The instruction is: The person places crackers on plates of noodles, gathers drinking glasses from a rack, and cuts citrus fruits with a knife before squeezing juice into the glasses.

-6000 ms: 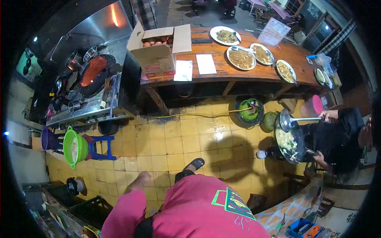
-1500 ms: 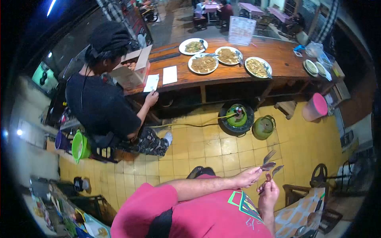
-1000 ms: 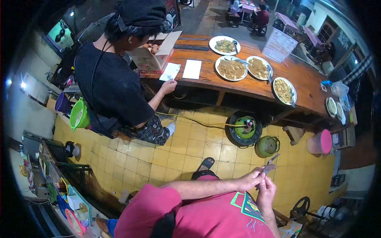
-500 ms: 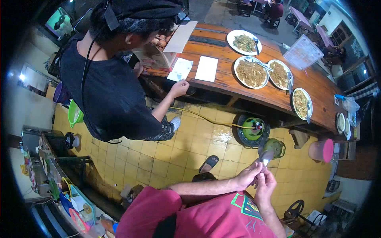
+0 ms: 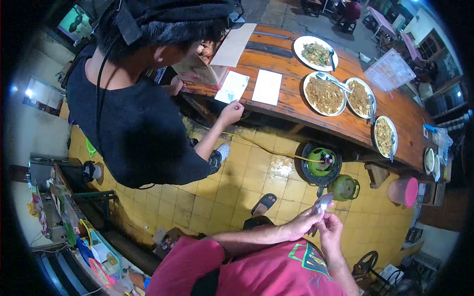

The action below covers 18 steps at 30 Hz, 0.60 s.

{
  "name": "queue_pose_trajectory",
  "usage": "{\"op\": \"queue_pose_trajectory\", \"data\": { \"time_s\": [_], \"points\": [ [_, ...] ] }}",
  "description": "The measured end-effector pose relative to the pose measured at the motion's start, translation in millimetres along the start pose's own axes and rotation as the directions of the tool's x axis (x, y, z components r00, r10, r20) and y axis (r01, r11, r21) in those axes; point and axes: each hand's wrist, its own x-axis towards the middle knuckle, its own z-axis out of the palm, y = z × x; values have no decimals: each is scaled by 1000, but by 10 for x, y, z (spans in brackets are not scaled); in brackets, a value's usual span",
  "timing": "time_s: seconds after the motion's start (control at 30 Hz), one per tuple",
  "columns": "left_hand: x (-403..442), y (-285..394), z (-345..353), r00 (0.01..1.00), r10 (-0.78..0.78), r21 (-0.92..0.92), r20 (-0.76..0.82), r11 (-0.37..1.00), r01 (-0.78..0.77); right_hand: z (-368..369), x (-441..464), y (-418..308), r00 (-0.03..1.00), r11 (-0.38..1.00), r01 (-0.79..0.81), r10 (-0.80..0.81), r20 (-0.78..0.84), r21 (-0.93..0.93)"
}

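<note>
Nearest the camera is the wearer's pink shirt (image 5: pixel 266 274). In front of it the left hand (image 5: pixel 301 223) has its fingers clamped on a spoon (image 5: pixel 325 200), the bowl rising above the thumb and the handle end (dark, partly covered) showing below. The right hand (image 5: pixel 330 231) meets the left at that handle, fingers curled together; whether they grip it cannot be told. Beyond the hands, a sandal (image 5: pixel 264 201) is seen on the yellow tile floor (image 5: pixel 256 168). Farther on, a green gas cylinder (image 5: pixel 344 188) stands just beside a black tub (image 5: pixel 305 174) that holds another cylinder with a yellow hose (image 5: pixel 261 144). At left a co-worker (image 5: pixel 133 118) in black leans toward the wooden counter (image 5: pixel 407 114), one hand (image 5: pixel 231 113) at the edge of a paper (image 5: pixel 232 87); a second paper (image 5: pixel 267 87) lies beside it, and an egg box (image 5: pixel 197 71) is open behind. Four noodle plates (image 5: pixel 298 49) with cutlery stand along the counter. Near them a menu stand (image 5: pixel 390 70) is tilted, and pink tables (image 5: pixel 381 19) are visible well beyond
</note>
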Motion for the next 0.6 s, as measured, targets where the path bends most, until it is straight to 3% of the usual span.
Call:
{"op": "queue_pose_trajectory", "data": {
  "time_s": [0.07, 0.23, 0.3, 0.4, 0.53, 0.6],
  "points": [
    [18, -52, -48, 1000, 23, 1, -10, 1000, -23, -13, 7, 88, 997, 995, 76, -77, -18, -60],
    [-25, -18, -72, 999, -30, -97, 35, 995, 34, 65, -13, 14, 999, 994, 36, -40, -30, -106],
    [-6, -60, -94, 1000, 4, -59, 22, 998, -3, 83, -26, -44, 999, 983, -21, 13, -46, -185],
    [4, -100, -136, 999, -25, -41, 38, 999, 26, 58, -15, -34, 999, 968, 29, -35, -18, -249],
    [-10, -97, -119, 999, 1, -9, 45, 1000, 0, 64, -41, -36, 999, 968, 12, -24, -46, -252],
    [-35, -23, -73, 998, 63, 57, 30, 996, -64, 21, -31, 34, 997, 920, 70, -82, -16, -386]
  ]
}}
